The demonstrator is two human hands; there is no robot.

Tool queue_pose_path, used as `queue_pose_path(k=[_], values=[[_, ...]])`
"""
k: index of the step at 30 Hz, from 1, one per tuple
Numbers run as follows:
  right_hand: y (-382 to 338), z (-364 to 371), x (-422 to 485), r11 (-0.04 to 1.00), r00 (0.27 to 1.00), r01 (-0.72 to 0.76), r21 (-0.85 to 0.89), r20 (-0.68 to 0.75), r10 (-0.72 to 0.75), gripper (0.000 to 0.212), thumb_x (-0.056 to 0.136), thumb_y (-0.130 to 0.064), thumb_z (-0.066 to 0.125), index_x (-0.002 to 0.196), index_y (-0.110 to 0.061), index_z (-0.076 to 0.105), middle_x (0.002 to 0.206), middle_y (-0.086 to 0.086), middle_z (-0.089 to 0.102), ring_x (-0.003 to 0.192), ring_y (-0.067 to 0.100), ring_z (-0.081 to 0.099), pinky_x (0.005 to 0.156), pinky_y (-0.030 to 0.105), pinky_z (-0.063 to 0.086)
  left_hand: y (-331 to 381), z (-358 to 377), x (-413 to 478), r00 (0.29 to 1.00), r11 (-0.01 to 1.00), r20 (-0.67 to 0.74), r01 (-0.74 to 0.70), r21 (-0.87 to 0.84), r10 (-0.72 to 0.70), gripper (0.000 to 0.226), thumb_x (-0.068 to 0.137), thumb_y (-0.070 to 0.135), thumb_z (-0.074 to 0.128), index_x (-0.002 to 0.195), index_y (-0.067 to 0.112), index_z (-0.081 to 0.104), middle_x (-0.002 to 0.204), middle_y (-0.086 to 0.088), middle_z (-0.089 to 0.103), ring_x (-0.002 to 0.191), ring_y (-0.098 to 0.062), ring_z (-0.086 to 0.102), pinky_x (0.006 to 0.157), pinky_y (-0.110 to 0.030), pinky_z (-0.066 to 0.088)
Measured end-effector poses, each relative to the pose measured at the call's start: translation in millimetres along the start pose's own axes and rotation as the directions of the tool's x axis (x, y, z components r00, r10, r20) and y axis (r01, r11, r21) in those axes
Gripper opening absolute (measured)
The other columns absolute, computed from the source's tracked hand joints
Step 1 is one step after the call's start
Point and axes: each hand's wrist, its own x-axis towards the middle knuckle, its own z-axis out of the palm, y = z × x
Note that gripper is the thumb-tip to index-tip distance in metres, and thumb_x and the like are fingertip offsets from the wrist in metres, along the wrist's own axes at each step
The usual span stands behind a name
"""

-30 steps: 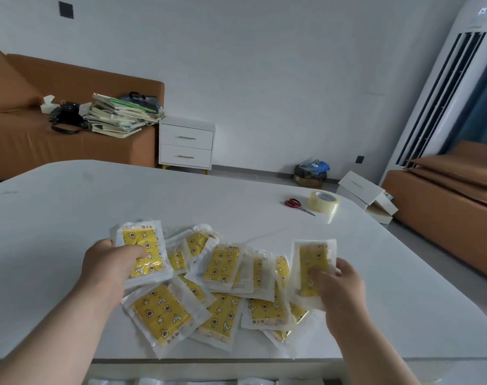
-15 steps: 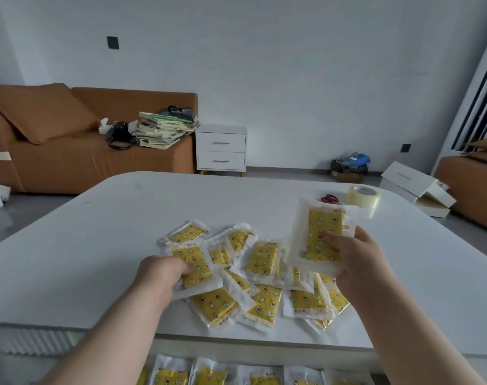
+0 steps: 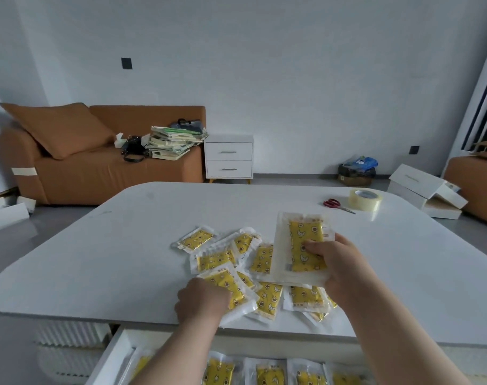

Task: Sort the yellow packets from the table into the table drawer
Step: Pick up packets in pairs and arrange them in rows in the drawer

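Where the right grip (image 3: 339, 264) is: over the pile (image 3: 260, 259), pinching a raised packet (image 3: 300, 237).
Left grip (image 3: 203, 301): holding a front packet (image 3: 232, 287) on the tabletop (image 3: 97, 259).
Drawer (image 3: 109, 357): below both.

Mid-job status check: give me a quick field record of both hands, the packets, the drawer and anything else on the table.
left hand: grips a yellow patterned packet in clear wrap at the pile's near edge
right hand: holds a second yellow packet raised over the pile
pile of loose yellow packets: several, overlapping on the white table
white drawer: open below the table's near edge, row of packets inside
other items: red-handled scissors and roll of clear tape, far right
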Motion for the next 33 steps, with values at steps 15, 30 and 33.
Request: queue_pose_path(k=[15,30,33], values=[[6.5,-11.9,10.1,0.999,1.000,-0.007,-0.035,-0.016,0.007,0.026,0.084,0.008,0.065,0.100,-0.013,0.065,0.096,0.015,0.073,0.087,0.037,0.070,0.081,0.058,0.057,19.4,7.7,7.2,0.998,0.957,0.003,0.059,-0.284,-0.060,0.059,0.075,0.005,0.074,0.119,0.002,0.034,0.120,-0.019,0.058,0.102,-0.039,0.061,0.079,-0.041,0.055],[-15.9,13.2,-11.7,1.000,0.998,-0.013,-0.006,-0.053,0.013,0.016,0.084,-0.001,0.069,0.097,-0.007,0.065,0.084,0.011,0.070,0.075,0.028,0.068,0.074,0.043,0.058,-1.6,-72.6,-19.9,0.910,0.548,0.395,0.270,-0.792,0.122,0.011,0.094,0.006,0.055,0.103,0.004,0.061,0.097,-0.017,0.067,0.082,-0.030,0.065,0.062,-0.039,0.051],[-12.5,28.3,-32.0,0.999,0.999,-0.046,-0.024,-0.012,0.046,0.017,0.081,-0.002,0.070,0.096,-0.007,0.066,0.083,0.011,0.069,0.075,0.030,0.067,0.083,0.049,0.058,-26.6,-98.6,-28.1,0.908,0.528,0.383,0.244,-0.814,0.171,0.016,0.094,0.009,0.054,0.107,0.004,0.061,0.100,-0.017,0.068,0.083,-0.030,0.066,0.064,-0.038,0.052]])
